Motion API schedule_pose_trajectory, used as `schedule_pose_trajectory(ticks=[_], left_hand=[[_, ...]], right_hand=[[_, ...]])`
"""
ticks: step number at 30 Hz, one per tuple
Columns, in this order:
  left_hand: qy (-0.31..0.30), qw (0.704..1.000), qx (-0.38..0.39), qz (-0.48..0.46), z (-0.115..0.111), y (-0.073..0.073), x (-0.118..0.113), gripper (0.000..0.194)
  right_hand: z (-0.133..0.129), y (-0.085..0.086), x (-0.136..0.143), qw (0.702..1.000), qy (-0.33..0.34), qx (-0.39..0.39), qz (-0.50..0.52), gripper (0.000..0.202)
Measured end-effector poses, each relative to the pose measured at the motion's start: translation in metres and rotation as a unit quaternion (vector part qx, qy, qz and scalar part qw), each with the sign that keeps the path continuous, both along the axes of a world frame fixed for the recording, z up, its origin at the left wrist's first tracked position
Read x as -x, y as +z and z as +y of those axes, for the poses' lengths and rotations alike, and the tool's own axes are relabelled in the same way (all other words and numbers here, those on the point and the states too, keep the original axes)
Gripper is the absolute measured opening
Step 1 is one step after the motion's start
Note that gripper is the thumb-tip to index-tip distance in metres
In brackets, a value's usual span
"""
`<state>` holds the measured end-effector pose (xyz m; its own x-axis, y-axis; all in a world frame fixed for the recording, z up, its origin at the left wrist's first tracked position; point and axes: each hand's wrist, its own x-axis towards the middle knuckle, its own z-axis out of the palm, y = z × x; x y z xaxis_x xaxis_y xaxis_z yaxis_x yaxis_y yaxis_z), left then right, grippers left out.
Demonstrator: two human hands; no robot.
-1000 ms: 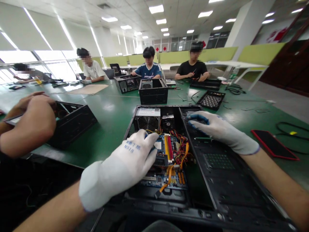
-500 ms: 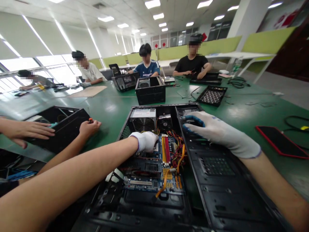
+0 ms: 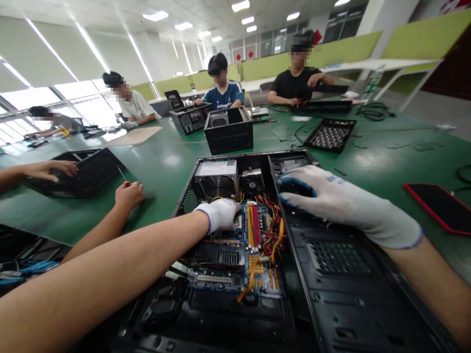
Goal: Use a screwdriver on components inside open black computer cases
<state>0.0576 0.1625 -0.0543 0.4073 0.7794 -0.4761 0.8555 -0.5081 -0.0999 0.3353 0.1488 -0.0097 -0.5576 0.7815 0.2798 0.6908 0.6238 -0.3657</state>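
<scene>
An opened black computer case (image 3: 235, 323) lies in front of me, with a blue motherboard (image 3: 217, 282), a power supply (image 3: 217, 179) and a fan (image 3: 252, 181) inside. My left hand (image 3: 222, 214), in a white glove, is closed over the motherboard beside the red and yellow memory slots (image 3: 253, 225); its fingertips are hidden, so what they hold cannot be made out. My right hand (image 3: 320, 193), gloved in white with blue fingers, has its thumb and fingers apart at the black panel (image 3: 338, 289) on the right side.
Beside my left arm, a co-worker's hands are at another black case (image 3: 91, 171), one with a screwdriver (image 3: 123, 175). A red-edged black device (image 3: 437, 206) lies right. More cases (image 3: 230, 137) and a drive tray (image 3: 331, 135) stand ahead; people sit across the table.
My left hand has shifted slightly at the motherboard. The co-worker's hand with the screwdriver has moved away from the other case. The view has shifted a little.
</scene>
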Motion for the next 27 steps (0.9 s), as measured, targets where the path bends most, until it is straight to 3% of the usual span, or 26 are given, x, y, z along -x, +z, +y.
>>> schedule_pose_trajectory(ticks=[9, 27], left_hand=[[-0.003, 1.000, -0.011, 0.008, 0.001, -0.009, 0.003, 0.045], [0.004, 1.000, -0.017, 0.006, 0.002, -0.012, 0.003, 0.043]], right_hand=[[-0.002, 0.002, 0.002, 1.000, 0.011, -0.009, 0.005, 0.057], [0.000, 0.000, 0.002, 0.999, 0.031, -0.027, 0.011, 0.061]])
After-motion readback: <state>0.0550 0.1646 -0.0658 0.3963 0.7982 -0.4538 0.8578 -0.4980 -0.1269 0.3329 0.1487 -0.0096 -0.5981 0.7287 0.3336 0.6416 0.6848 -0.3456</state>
